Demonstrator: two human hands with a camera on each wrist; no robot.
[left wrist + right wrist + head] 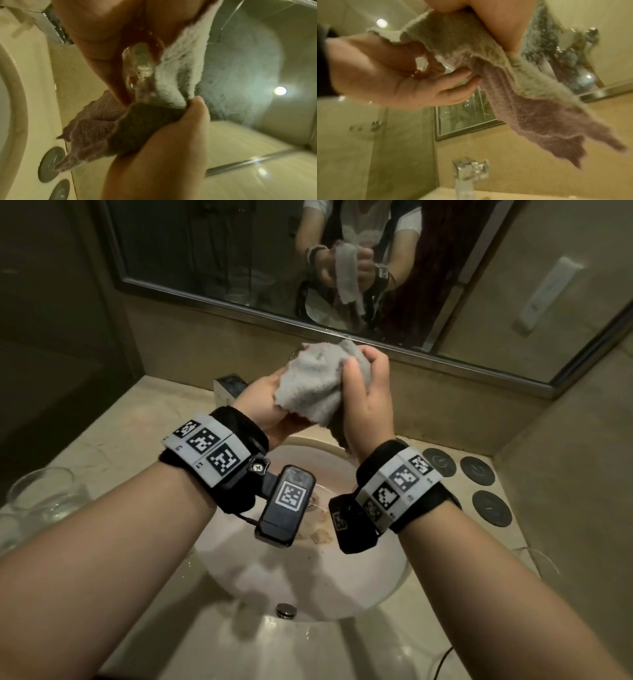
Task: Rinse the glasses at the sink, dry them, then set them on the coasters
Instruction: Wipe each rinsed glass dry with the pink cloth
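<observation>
We hold a glass (137,70) above the sink (376,587), nearly all of it buried in a grey terry cloth (318,385); only a sliver of its clear wall shows in the left wrist view. Our left hand (263,405) cups the bundle from below, fingers curled round the glass and cloth, and our right hand (368,402) is closed on the cloth from the other side. The drying step looks to be in hand. Wet glass will likely be slippery and brittle over the hard basin, so we judge it best taken round the body with the soft cloth between skin and glass, not pinched at the rim. More glasses (44,494) wait on the counter to our left, partly cut off by the frame, so their number is unclear. Dark round coasters (478,470) lie on the counter to our right, none bearing a glass yet. The shape of the wrapped glass, and whether it is dry inside, we cannot make out
</observation>
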